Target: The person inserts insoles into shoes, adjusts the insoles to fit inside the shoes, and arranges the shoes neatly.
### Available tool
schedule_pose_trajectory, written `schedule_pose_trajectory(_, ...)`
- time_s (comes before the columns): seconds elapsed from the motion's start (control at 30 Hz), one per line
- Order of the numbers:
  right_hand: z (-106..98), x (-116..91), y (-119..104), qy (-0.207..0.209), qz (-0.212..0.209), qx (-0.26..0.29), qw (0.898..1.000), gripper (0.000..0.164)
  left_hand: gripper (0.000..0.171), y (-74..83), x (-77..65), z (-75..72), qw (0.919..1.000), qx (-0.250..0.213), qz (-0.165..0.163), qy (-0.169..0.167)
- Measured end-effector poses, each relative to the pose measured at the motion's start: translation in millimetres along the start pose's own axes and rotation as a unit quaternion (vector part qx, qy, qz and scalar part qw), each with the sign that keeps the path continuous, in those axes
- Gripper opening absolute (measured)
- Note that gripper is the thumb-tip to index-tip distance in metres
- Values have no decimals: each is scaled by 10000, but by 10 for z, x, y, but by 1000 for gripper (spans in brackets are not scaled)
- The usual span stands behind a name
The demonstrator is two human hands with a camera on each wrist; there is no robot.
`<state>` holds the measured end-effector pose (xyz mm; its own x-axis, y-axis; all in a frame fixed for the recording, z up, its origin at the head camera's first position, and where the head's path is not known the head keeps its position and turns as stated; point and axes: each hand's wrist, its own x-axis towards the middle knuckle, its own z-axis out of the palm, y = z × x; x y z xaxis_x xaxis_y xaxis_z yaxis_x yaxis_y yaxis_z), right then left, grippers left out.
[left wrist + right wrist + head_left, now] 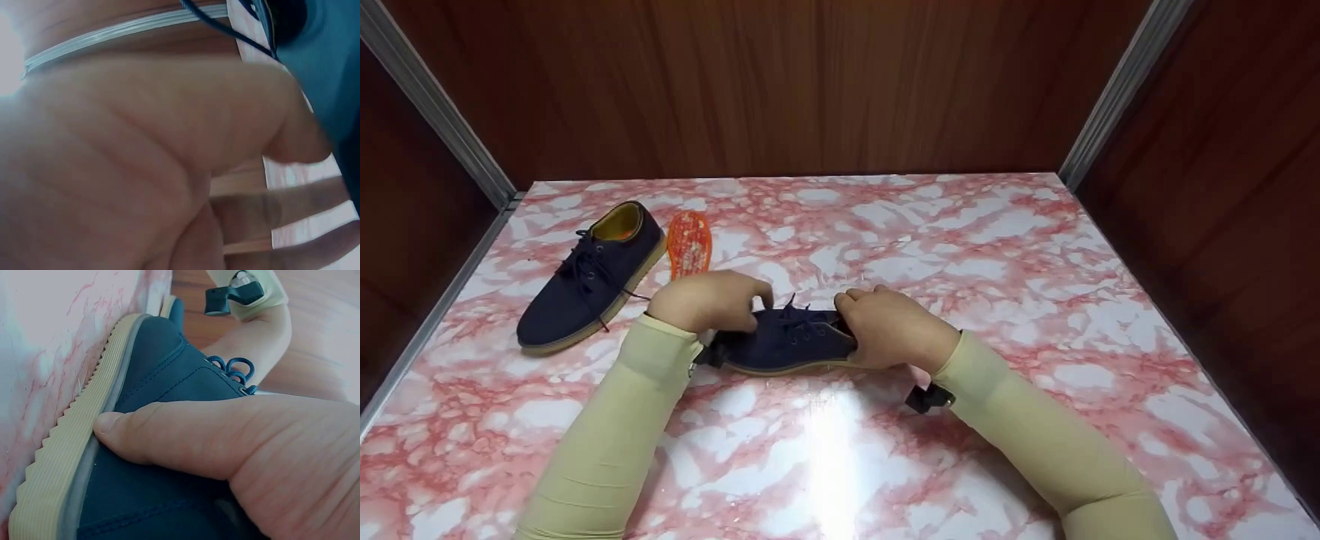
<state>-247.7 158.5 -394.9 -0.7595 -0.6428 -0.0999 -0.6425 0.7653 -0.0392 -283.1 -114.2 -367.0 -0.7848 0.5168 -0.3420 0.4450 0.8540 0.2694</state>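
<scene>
A navy lace-up shoe [780,341] with a cream sole lies lengthwise before me in the head view, toe to the left. My right hand [892,326] grips it around the heel and opening. In the right wrist view, the right thumb [163,433] presses along its side, its tip at the sole edge. My left hand [709,300] is over the toe, thumb and fingers spread apart. The left wrist view has the left thumb [298,124] overlapping the dark blue shoe [337,67], with gaps between the other fingers. The shoe's heel is hidden behind my right hand.
The matching navy shoe [592,277], with yellow lining and loose laces, stands at the back left. Beside it lies an orange patterned insole [690,240], partly behind my left hand. Brown wood-grain panels [795,90] border the red-and-white marbled table [960,240].
</scene>
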Motion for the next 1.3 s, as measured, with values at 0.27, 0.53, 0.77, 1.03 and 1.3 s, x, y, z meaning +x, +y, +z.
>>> schedule_pose_trajectory(0.27,4,1,-14,-32,66,19,10000,66,72,118,9,33,9981,-293,180,-516)
schedule_pose_trajectory(0.53,-6,5,-57,-86,54,6,9999,69,86,329,39,182,9993,191,230,-238)
schedule_pose_trajectory(0.77,-1,11,-69,-141,70,-3,9999,70,79,417,53,268,9975,688,22,154)
schedule_pose_trajectory(1.03,16,10,-55,-165,84,44,9998,69,90,337,80,245,9984,521,203,-1)
schedule_pose_trajectory(1.3,0,1,-45,-156,57,-1,9999,67,76,-65,20,-9,9977,-503,232,-378)
